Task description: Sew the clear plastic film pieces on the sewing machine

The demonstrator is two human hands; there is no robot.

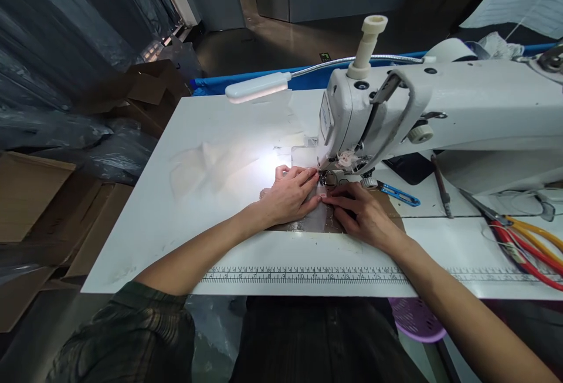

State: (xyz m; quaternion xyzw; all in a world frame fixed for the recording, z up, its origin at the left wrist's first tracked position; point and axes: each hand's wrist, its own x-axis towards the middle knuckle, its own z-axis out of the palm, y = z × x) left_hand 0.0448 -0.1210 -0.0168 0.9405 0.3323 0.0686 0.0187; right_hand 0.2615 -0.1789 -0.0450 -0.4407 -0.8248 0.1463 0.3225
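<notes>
Sheer white fabric [314,220] lies pretty flat under the left grip [292,195], fingers slightly apart; right grip [359,212] touches its edge, can't tell if it's pinching.

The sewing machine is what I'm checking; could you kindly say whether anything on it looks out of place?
No clear damage shows, but a pale, crumpled scrap is bunched low on the sewing machine's head, near the needle area, looking untidy on an otherwise smooth surface.
</notes>
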